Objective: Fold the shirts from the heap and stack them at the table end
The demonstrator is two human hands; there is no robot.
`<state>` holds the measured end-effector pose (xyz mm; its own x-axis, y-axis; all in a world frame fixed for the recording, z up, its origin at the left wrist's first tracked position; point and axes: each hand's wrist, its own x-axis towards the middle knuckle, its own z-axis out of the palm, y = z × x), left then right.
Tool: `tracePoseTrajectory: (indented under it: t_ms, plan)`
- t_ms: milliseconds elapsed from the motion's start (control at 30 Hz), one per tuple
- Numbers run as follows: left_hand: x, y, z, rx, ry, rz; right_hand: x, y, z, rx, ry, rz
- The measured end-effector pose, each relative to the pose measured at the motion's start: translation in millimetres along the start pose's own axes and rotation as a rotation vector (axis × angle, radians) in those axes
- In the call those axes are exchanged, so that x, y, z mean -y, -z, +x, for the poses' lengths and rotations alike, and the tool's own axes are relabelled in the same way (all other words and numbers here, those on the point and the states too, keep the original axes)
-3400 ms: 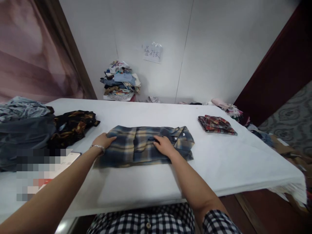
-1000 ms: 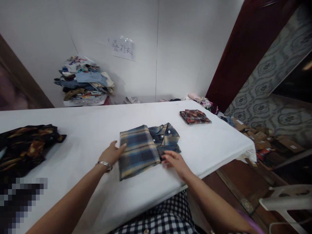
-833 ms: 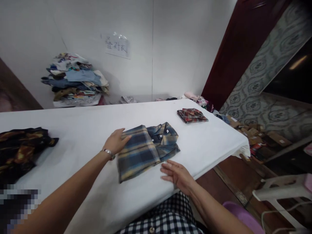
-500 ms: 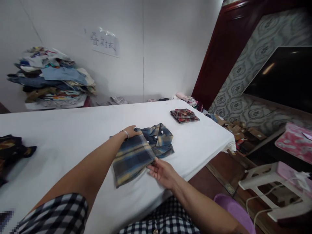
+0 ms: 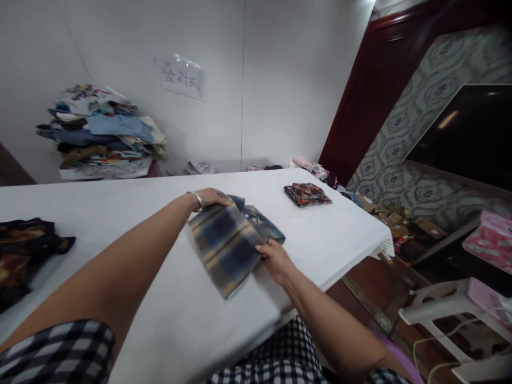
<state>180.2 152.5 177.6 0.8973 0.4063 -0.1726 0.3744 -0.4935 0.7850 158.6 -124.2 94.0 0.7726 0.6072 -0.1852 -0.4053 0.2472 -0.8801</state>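
Between my hands is a blue, grey and yellow plaid shirt point(image 5: 230, 245), folded into a packet and raised at a tilt over the white-covered table point(image 5: 168, 325). My left hand point(image 5: 214, 197) grips its far left edge, thumb on top. At the right edge, my right hand point(image 5: 274, 256) pinches the cloth, with the fingers partly hidden underneath. The collar end lies on the far side, partly covered by the folded panel. Farther back on the right rests a folded red plaid shirt point(image 5: 308, 194).
Dark patterned clothing point(image 5: 28, 248) lies at the table's left. A tall pile of clothes point(image 5: 106, 133) stands by the wall at back left, near a paper sign point(image 5: 184, 78). Beyond the right edge are cardboard boxes point(image 5: 428, 228) and a plastic stool point(image 5: 452, 309).
Both hands have lifted the plaid shirt from the table and turned it. My right hand has closed on its edge, and the collar is now more covered.
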Motion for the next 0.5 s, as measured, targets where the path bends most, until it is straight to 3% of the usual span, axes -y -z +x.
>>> tracePoseTrajectory:
  t_ms: [100,167,233,333,433,500]
  plan:
    - [-25.8,43.6,-24.4,-0.093,-0.212,-0.122,52.9,-6.0,24.9,0.042,0.339,-0.174]
    - [-38.6,64.1,-50.0,-0.221,-0.335,-0.142,86.7,-9.6,40.2,0.025,0.463,-0.22]
    - [-38.9,71.0,-81.1,-0.322,-0.42,-0.123,106.7,-9.7,48.4,0.026,0.515,-0.235]
    - [-6.7,50.7,-132.1,-0.414,-0.426,-0.017,95.2,3.1,43.1,0.076,0.562,-0.316]
    - [53.3,0.5,-181.8,-0.383,-0.282,0.077,42.3,30.4,18.2,0.125,0.466,-0.485]
    - [91.5,-38.2,-211.7,-0.271,-0.165,0.051,3.9,49.4,-5.0,0.182,0.334,-0.611]
